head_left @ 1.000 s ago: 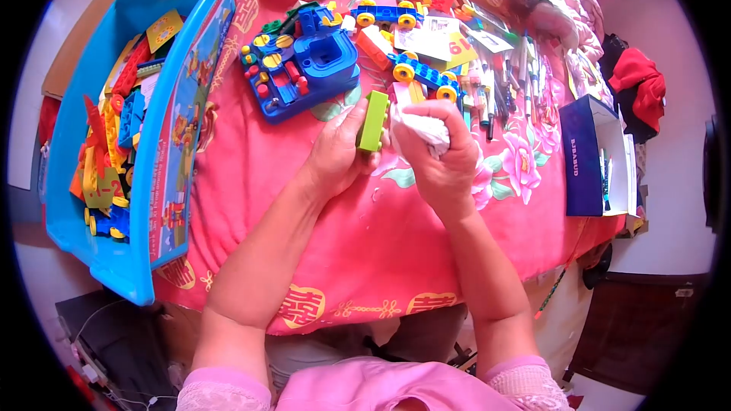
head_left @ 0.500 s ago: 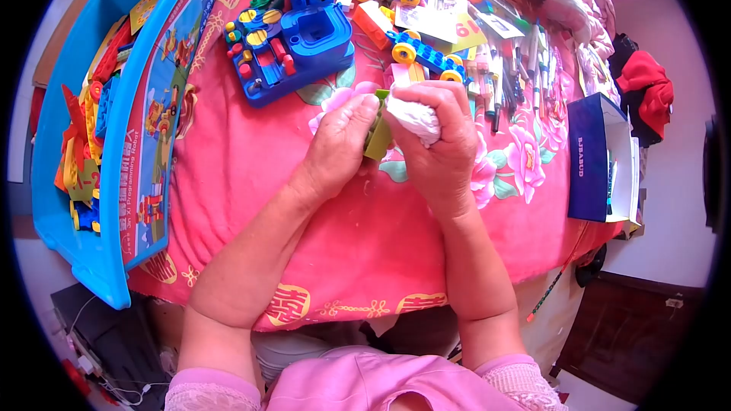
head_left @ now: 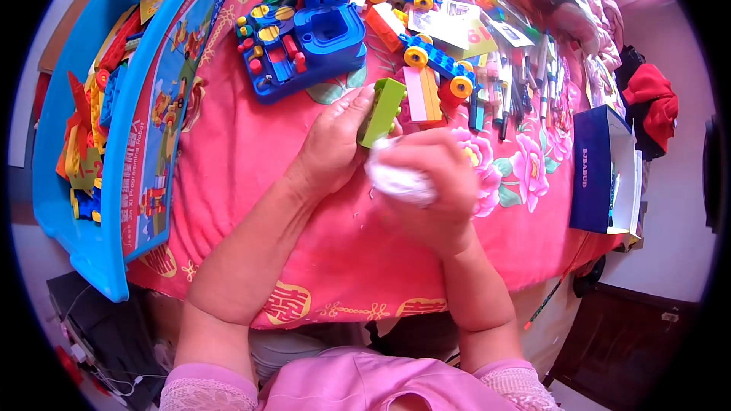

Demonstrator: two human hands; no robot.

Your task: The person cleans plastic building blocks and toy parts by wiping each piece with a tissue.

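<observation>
My left hand [head_left: 335, 137] is closed around a lime-green toy brick [head_left: 383, 113], its studs turned toward the right. A crumpled white cloth or tissue [head_left: 400, 179] is bunched in my right hand [head_left: 442, 183], which is blurred by motion just below the brick's lower end. Just beyond the hands, pink and orange bricks [head_left: 422, 95] lie side by side. Past them are a blue wheeled toy base [head_left: 440, 62] with yellow wheels and a large blue toy block set [head_left: 312, 38] with pegs and yellow discs.
A blue bin [head_left: 114, 259] full of toy parts stands at the left. Many pens and markers [head_left: 525, 80] lie at the back right. An open navy box [head_left: 598, 171] sits on the right edge of the pink floral cloth [head_left: 365, 266]. Cards [head_left: 445, 27] lie at the back.
The green brick has been turned so its long smooth face shows. My right hand with the white cloth has moved down toward me. The view has shifted slightly.
</observation>
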